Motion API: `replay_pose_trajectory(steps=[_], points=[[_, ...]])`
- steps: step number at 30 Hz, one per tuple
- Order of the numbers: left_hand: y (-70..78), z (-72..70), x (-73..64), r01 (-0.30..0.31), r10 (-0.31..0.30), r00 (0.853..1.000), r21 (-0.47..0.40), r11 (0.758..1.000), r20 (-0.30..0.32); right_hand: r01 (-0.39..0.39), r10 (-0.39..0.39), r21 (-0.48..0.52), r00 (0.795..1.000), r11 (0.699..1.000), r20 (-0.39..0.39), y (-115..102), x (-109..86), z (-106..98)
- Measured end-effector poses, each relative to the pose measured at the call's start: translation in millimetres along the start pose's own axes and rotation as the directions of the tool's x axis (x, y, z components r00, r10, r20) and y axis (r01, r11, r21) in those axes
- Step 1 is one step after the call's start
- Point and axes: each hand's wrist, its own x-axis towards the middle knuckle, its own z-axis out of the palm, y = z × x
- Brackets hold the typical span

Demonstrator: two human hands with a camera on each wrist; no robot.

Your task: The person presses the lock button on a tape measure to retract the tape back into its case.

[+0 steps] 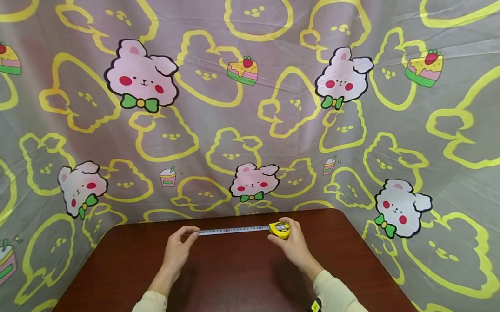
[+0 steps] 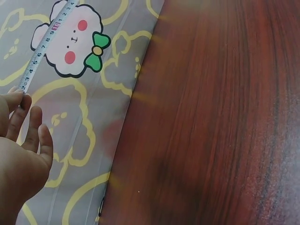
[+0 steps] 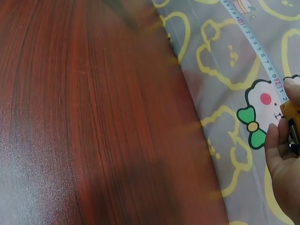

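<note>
My right hand (image 1: 295, 243) grips a yellow tape measure (image 1: 280, 229), its case partly hidden by the fingers in the right wrist view. A white blade (image 1: 236, 230) with black numbers and red tens marks runs out of the case, stretched level to the left. Its free end is pinched between thumb and fingertips of my left hand (image 1: 180, 246). In the left wrist view the blade (image 2: 40, 51) rises away from the pinch, and the other fingers of that hand are spread loosely. The right wrist view shows the blade (image 3: 258, 49) entering the case by the right thumb.
Below the hands lies a dark red-brown wood-grain table (image 1: 230, 278) with rounded far corners. A grey curtain (image 1: 215, 120) printed with yellow outlines and white bunnies hangs behind it and along both sides. Black wrist devices sit at both cream sleeves (image 1: 337, 294).
</note>
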Motion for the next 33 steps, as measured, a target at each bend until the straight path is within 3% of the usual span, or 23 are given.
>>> replay_pose_trajectory(steps=[33], points=[[1.9,23.2,1.6,-0.016,0.016,1.000,-0.026,1.000,0.015,0.040,-0.040,0.009,0.999,0.999,0.013,-4.1,-1.6,18.2]])
